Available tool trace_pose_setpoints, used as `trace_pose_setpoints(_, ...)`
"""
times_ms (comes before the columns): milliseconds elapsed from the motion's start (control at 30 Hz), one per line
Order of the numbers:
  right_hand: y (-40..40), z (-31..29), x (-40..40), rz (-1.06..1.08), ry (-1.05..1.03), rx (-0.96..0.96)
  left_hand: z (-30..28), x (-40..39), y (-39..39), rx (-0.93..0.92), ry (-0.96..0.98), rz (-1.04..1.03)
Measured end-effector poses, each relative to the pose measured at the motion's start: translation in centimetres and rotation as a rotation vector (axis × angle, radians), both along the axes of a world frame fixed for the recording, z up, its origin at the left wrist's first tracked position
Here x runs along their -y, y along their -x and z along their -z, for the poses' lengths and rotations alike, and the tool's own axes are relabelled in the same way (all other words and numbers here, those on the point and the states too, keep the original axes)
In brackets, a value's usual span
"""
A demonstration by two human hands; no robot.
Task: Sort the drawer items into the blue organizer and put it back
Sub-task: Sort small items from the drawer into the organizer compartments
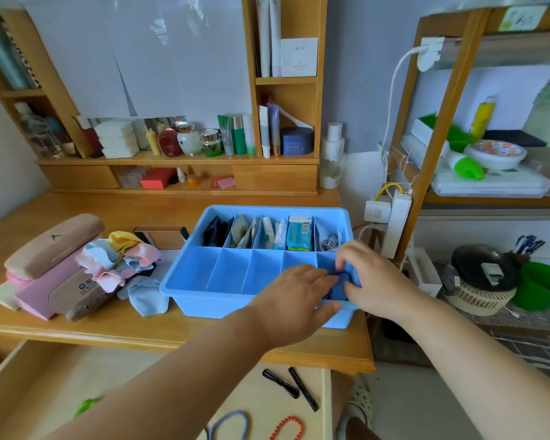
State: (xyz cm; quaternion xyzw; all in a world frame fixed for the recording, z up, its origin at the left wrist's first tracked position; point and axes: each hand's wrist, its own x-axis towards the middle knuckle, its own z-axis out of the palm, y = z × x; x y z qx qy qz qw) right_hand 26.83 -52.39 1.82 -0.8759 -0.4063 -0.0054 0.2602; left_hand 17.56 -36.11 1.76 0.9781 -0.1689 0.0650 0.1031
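Both hands are meeting over the near-right cell of the organizer (pixel 254 281), working a dark blue band (pixel 340 276), probably a hair tie. Right hand (pixel 375 281): fingers are curling down, grip pinching the band at its top. Left hand (pixel 299 296): fingers are bending in toward the same band, thumb is lying along the near rim; grip looks pressed on the band, though the contact itself is hidden. Organizer is sitting on the counter (pixel 140 325), near its right edge; back row is holding packets, tubes and a clip, front row looks mostly bare apart from this cell. To do this step well, I'd say: be pushing the band fully below the dividers so it isn't springing out, keep the left thumb bracing the rim so the tray isn't sliding off the edge, then let go cleanly. Still to sort in the open drawer (pixel 61 376) below: purple tie (pixel 232 422), red bracelet (pixel 288 427), two black clips (pixel 291 385), something green. Cloths (pixel 121 258) and cases are sitting left of the tray.
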Motion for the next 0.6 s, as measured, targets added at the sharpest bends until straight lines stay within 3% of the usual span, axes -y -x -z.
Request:
trace_pose_setpoints(100, -0.1, -0.1, 0.0, 0.032, -0.066, 0.039, -0.6, 1.2, -1.5, -0.086, -0.023, 0.011)
trace_pose_setpoints(200, -0.6, 0.0, 0.2, -0.018, 0.100, 0.052, -1.0, 2.3, -3.1, -0.314, -0.056, -0.034)
trace_pose_setpoints(267, -1.0, 0.2, 0.2, -0.040, 0.236, 0.092, -0.8, 2.7, -3.6, -0.372, -0.102, -0.034)
trace_pose_setpoints(333, -1.3, 0.1, 0.1, -0.070, 0.318, 0.119, -0.5, 2.7, -3.3, -0.331, -0.128, -0.032)
trace_pose_setpoints(467, -1.7, -0.9, -0.4, -0.112, 0.377, 0.103, 0.2, 1.2, -1.7, -0.094, 0.200, -0.075)
trace_pose_setpoints(600, -2.2, -1.6, -1.2, -0.147, 0.514, 0.041, 0.5, -0.2, -0.1, -0.004, 0.301, -0.134)
